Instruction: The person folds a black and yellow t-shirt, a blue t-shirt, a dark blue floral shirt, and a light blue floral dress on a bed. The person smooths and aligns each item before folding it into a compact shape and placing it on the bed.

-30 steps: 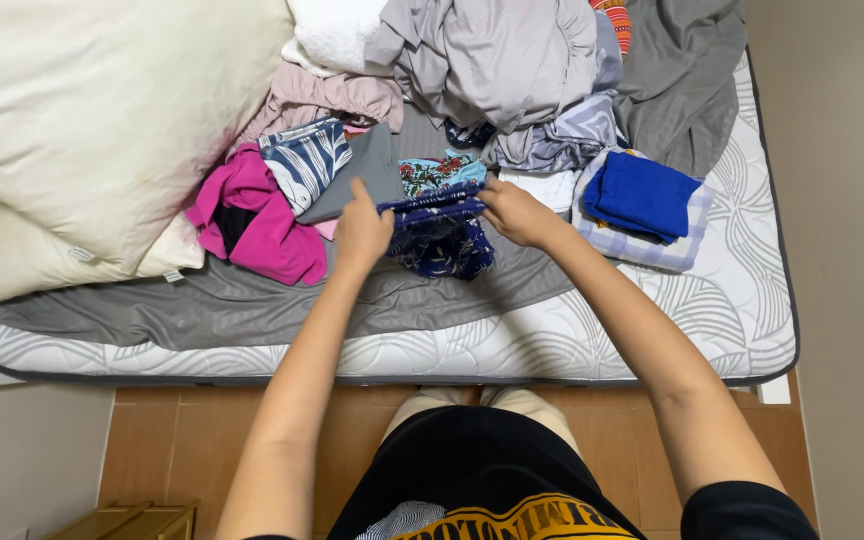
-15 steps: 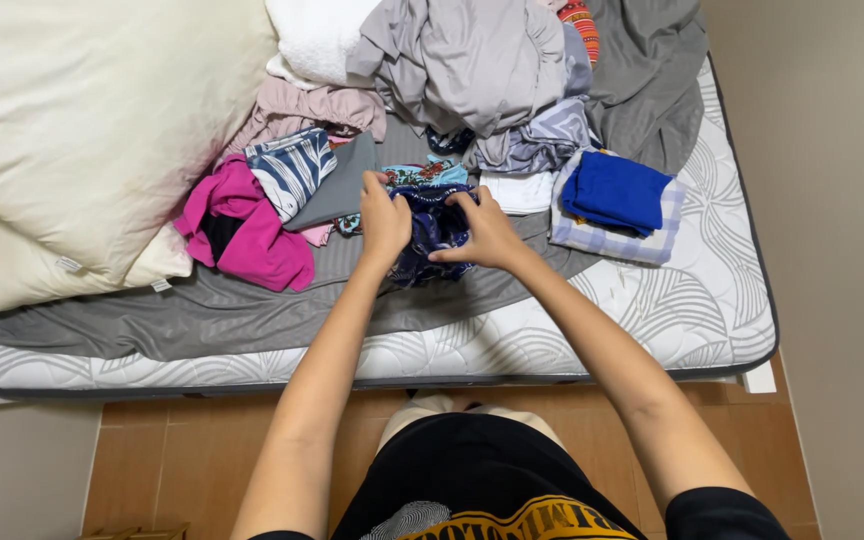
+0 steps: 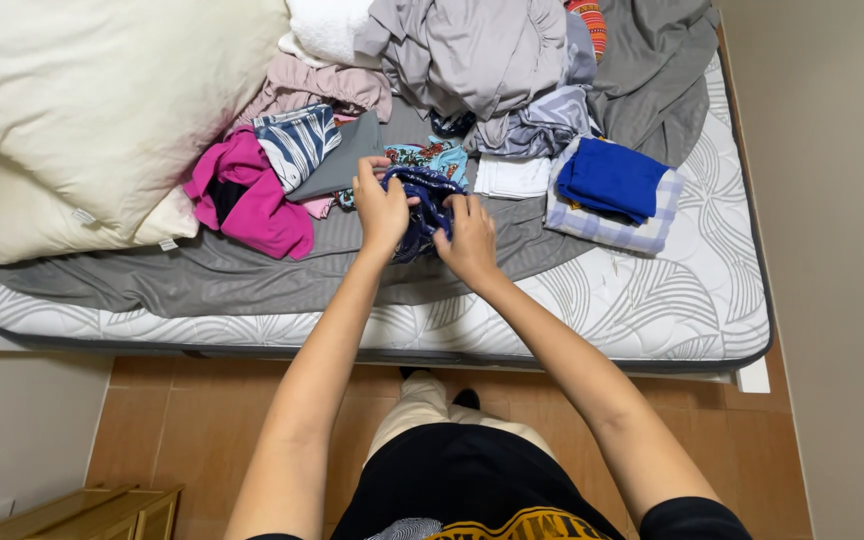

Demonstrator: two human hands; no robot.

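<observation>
While both hands are bunching it mid-bed, the small dark-blue patterned cloth garment point(image 3: 422, 205) is looking light, limp, non-slippery — best pinched at its edges. Left hand point(image 3: 382, 207) and right hand point(image 3: 469, 238) fingers are closing on it. Grey sheet point(image 3: 202, 275) nearer the mattress edge point(image 3: 572, 345) is offering open room — piles crowding behind.

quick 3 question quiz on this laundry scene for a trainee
1. True or false: both hands grip the dark blue patterned garment.
2. Which lies nearest the left hand? A) pink garment B) grey folded cloth C) blue folded garment
3. Fill in: the blue folded garment rests on a folded ____ cloth.

Key:
1. True; the right hand holds it too.
2. B, the grey folded cloth; the pink garment is farther.
3. Checked, the checked cloth on the mattress.
</observation>
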